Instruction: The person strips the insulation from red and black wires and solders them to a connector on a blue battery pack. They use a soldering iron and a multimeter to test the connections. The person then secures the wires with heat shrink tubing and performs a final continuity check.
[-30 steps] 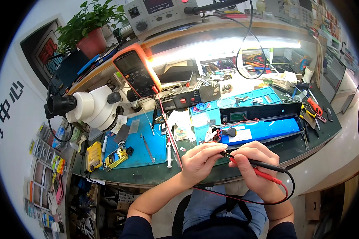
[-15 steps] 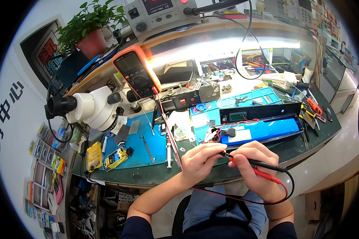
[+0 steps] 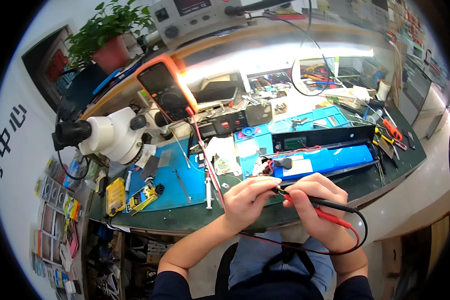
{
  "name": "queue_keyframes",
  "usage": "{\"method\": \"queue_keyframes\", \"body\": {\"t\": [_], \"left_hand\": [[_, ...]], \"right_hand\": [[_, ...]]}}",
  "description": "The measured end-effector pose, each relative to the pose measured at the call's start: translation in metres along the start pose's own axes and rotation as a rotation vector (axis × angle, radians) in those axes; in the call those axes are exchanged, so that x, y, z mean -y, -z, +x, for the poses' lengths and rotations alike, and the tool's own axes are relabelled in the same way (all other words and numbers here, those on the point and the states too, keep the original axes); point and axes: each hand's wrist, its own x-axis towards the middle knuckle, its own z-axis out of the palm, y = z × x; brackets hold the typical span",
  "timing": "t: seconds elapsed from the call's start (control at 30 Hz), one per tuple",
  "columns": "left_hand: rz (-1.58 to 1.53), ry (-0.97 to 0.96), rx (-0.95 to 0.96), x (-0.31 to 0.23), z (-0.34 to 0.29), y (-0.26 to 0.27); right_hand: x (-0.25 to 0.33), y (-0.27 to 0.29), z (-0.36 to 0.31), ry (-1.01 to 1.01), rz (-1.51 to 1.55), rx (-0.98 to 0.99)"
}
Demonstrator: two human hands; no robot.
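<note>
In my right hand (image 3: 312,207) are two multimeter probes, a black test probe (image 3: 330,203) and a red test probe (image 3: 333,218), held side by side like chopsticks. Their tips point left toward the closed fingers of my left hand (image 3: 246,201). Those fingers pinch something small and dark, mostly covered, where the tips meet it. Just beyond both hands, a blue battery pack (image 3: 342,157) lies in an open black case (image 3: 330,136) with red and black wires (image 3: 270,162) at its left end. The orange-framed multimeter (image 3: 167,90) leans upright at the back.
Left on the bench are a microscope (image 3: 107,132), a blue mat (image 3: 160,192) with tweezers (image 3: 182,186), a syringe (image 3: 209,192) and a yellow case (image 3: 115,196). Screwdrivers and pliers (image 3: 392,130) crowd the right end. The probe leads loop below my hands.
The whole view has shifted slightly, moving the bench a little left in the picture. Both hands keep nearly the same pose, probes still at the left fingertips.
</note>
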Motion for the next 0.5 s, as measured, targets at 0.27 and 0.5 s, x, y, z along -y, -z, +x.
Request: {"method": "queue_keyframes", "body": {"t": [0.27,0.5], "left_hand": [[-0.013,0.011,0.012,0.0023,-0.0019,0.0021],[-0.011,0.020,0.002,0.0035,-0.0013,0.0010]], "right_hand": [[-0.0052,-0.0044,0.0002,0.032,0.009,-0.044],[-0.0031,-0.0053,0.0028,0.037,-0.033,-0.041]]}}
